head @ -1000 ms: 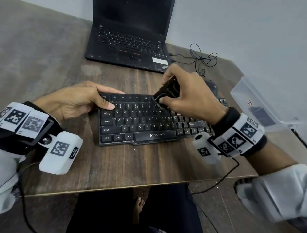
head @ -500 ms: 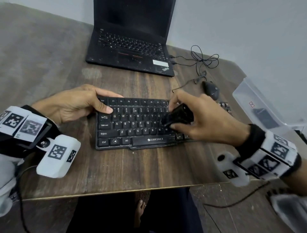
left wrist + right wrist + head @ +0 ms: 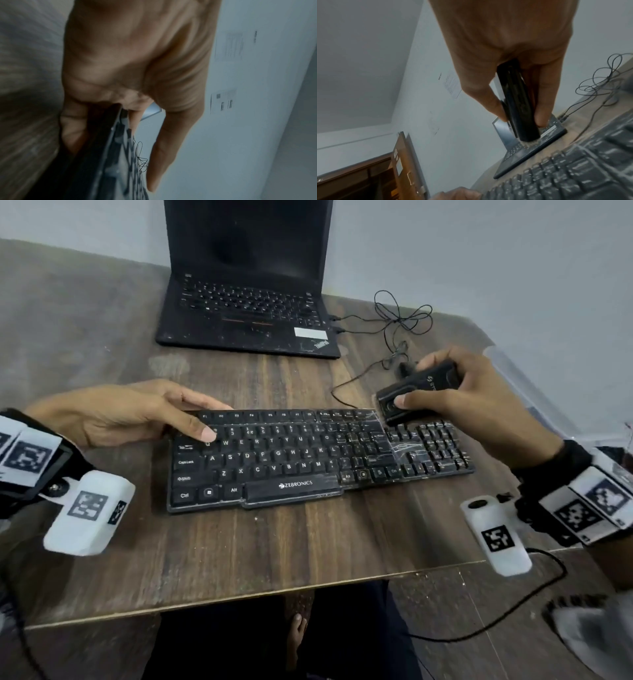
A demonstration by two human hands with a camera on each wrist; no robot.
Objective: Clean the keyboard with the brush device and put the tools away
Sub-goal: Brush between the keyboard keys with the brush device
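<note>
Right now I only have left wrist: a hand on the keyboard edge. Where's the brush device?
Observer: The right hand grips the brush device over the keyboard's far right corner.
Operator: Bristles on the keys?
Observer: The right wrist view shows the bristles apparently lifted clear of the keys.
Operator: Anywhere to stow it?
Observer: A clear plastic container sits at the table's right edge, beyond that hand.

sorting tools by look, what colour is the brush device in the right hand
Black, with pale bristles at its tip; the brush device shows best in the right wrist view.
</note>
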